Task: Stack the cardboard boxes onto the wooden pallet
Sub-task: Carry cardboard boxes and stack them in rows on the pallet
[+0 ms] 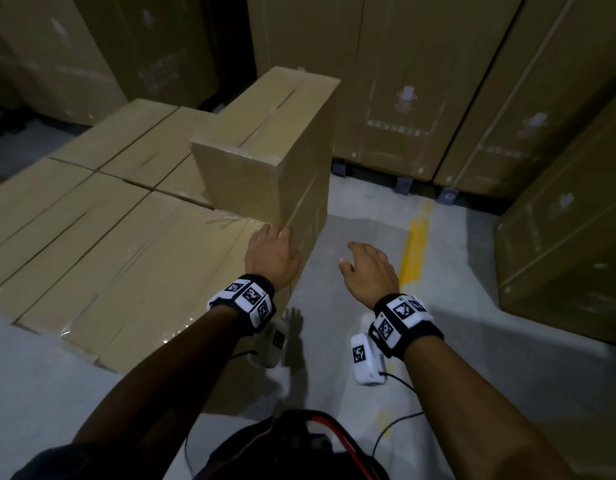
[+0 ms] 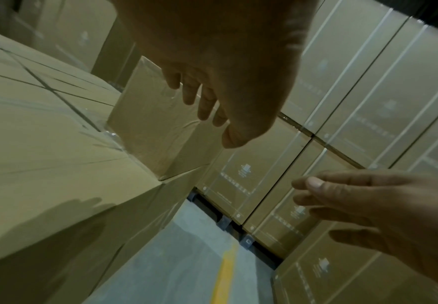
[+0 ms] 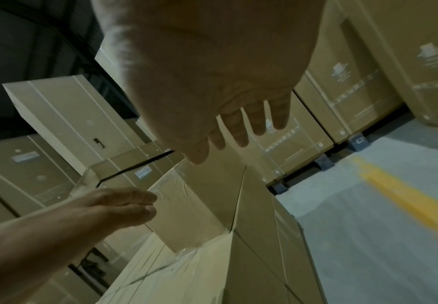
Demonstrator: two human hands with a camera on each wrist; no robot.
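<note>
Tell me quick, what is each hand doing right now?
Left hand: open, fingers at the near corner of the upright brown cardboard box, gripping nothing.
Right hand: open, empty, hovering above the grey concrete floor.

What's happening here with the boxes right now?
A person is stacking cardboard boxes. One upper box sits on a flat layer of boxes at its right edge. The left hand is at that box's near bottom corner, fingers relaxed; whether it touches is unclear. The right hand hovers open over the floor, holding nothing. The pallet itself is not visible.
</note>
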